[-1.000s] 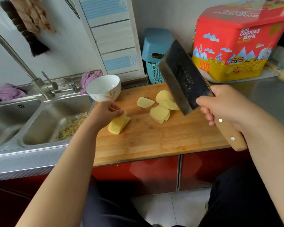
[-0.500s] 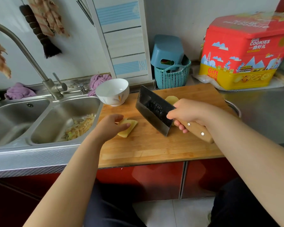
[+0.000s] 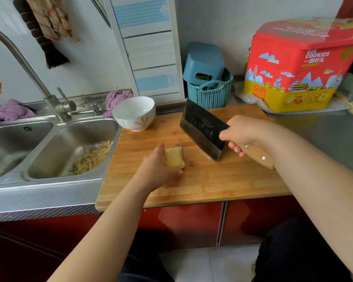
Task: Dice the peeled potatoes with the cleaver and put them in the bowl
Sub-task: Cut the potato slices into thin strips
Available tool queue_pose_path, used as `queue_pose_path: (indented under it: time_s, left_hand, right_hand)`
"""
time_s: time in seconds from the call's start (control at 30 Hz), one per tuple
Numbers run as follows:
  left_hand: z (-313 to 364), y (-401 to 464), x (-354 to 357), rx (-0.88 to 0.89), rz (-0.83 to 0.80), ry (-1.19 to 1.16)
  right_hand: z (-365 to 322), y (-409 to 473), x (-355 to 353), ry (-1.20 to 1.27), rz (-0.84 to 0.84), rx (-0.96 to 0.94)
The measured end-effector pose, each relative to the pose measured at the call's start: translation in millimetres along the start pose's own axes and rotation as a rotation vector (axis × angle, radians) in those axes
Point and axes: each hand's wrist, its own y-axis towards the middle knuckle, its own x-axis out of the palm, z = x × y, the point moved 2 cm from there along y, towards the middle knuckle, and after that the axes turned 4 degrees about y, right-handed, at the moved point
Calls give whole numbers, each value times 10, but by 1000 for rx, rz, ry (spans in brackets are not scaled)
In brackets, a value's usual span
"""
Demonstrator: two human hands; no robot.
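our left hand [image 3: 158,168] curls around a small stack of potato slices [image 3: 174,158] near the middle of the wooden cutting board [image 3: 202,186], fingers along the far side and thumb at the near edge, holding the stack flat on the wood. our right hand [image 3: 244,132] is clenched round the pale wooden handle of the cleaver [image 3: 203,130]; the dark blade stands on edge with its cutting edge toward the board, its lower corner down at the wood just to the right of the stack, apart from it. a thin pale sliver shows beside that corner, though we cannot tell what it is.

we see the white bowl [image 3: 134,113] standing upright on the board's far left corner, well apart from the stack, and nothing shows inside it. left of the board lies the double steel sink [image 3: 14,147], with a heap of peelings [image 3: 92,157] in the nearer basin and the tap [image 3: 29,68] arching above. purple cloths [image 3: 13,110] lie along the sink's back ledge. behind the board stands a teal woven basket [image 3: 211,95] with a blue container tipped into it, and to the right, on the steel counter [image 3: 324,135], a red and yellow cookie tin [image 3: 300,66]. a dark brush [image 3: 42,39] hangs on the wall above the tap. below the board we see red cabinet fronts [image 3: 181,224].
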Motion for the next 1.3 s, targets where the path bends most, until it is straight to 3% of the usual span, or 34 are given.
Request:
queue_pose_path:
  time_s: [0.33, 0.7, 1.1, 1.3]
  left_hand:
    - [261, -89, 241, 48, 156, 104]
    - [285, -63, 274, 93, 230, 102]
    - [271, -175, 356, 87, 333, 90]
    - [154, -31, 233, 118, 232, 116]
  right_hand:
    - [-12, 16, -135, -141, 130, 21]
    - [-84, -320, 202, -192, -30, -111]
    - [-192, -305, 360, -227, -72, -168]
    - [-147, -300, 276, -247, -88, -185]
